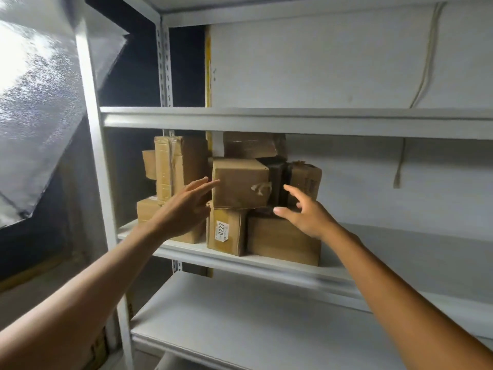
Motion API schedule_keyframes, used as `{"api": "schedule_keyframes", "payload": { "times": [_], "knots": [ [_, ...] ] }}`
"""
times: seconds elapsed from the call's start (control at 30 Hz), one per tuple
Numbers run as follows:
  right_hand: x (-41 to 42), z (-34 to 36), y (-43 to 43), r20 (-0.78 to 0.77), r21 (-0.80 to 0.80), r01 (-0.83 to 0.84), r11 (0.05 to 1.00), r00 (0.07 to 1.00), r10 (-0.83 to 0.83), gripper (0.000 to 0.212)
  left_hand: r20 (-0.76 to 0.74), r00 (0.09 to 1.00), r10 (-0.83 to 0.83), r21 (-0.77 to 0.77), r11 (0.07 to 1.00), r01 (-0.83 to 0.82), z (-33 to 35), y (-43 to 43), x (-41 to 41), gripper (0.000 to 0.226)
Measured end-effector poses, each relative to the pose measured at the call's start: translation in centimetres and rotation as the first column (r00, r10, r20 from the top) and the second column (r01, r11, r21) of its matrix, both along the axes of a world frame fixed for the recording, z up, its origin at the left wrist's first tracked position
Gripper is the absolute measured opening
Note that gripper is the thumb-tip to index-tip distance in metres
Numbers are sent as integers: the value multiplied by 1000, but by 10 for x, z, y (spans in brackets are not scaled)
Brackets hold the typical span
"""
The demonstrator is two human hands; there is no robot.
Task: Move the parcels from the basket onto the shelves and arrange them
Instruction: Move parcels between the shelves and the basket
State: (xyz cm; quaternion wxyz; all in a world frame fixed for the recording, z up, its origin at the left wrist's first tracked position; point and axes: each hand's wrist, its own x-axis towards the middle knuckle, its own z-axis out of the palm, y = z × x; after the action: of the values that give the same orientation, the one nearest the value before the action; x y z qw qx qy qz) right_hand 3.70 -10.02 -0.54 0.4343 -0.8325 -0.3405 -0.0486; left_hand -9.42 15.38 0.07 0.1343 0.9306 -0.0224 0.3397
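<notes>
Several brown cardboard parcels are stacked at the left end of the middle shelf (400, 252). A square parcel (240, 182) sits on top of a labelled parcel marked 0227 (226, 231) and a wide parcel (282, 241). A tall parcel (176, 166) stands to the left, a dark-taped one (304, 180) to the right, and a flat one (250, 148) behind. My left hand (184, 209) is open, fingertips at the square parcel's left edge. My right hand (306, 212) is open just right of it, holding nothing. No basket is in view.
The white metal rack has a bare upper shelf (293, 118) and a bare lower shelf (266, 324). Its left upright (93, 129) stands beside a silver foil sheet (40, 116). A cord (426, 62) hangs on the back wall.
</notes>
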Motion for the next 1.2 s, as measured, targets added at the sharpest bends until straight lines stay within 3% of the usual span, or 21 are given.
{"api": "schedule_keyframes", "payload": {
  "times": [0.2, 0.4, 0.5, 0.6, 0.73, 0.8, 0.87, 0.93, 1.2],
  "knots": [
    [14, 6, 48, -49, 186, -92, 978, 993, 103, 76, -27, 999, 42, 16, 999, -42, 5, 22, 18, 65],
    [42, 0, 76, -97, 276, -39, 961, 993, 68, 81, 110, 993, 41, -164, 986, -23, -2, 25, 51, 59],
    [53, -9, 84, -161, 254, 7, 967, 986, 35, 81, 149, 989, 17, -366, 930, 39, -6, 25, 64, 70],
    [57, -16, 89, -210, 264, 51, 963, 978, 6, 73, 89, 990, -108, -484, 864, 138, -7, 19, 72, 80],
    [47, -12, 92, -244, 349, 11, 937, 966, 80, 89, 118, 974, -194, -643, 733, 224, -7, 12, 72, 85],
    [41, -6, 94, -256, 414, 28, 910, 963, 87, 75, 136, 970, -203, -665, 707, 241, -7, 11, 68, 84],
    [33, -1, 92, -270, 465, 64, 883, 960, 72, 45, 139, 971, -192, -650, 722, 236, -7, 9, 61, 83],
    [30, 0, 88, -260, 485, 94, 870, 965, 40, 31, 138, 976, -167, -624, 751, 217, -8, 7, 56, 83],
    [17, 7, 72, -294, 575, 87, 813, 950, 107, 28, 146, 980, -135, -590, 783, 196, -10, -2, 34, 83]
  ]
}}
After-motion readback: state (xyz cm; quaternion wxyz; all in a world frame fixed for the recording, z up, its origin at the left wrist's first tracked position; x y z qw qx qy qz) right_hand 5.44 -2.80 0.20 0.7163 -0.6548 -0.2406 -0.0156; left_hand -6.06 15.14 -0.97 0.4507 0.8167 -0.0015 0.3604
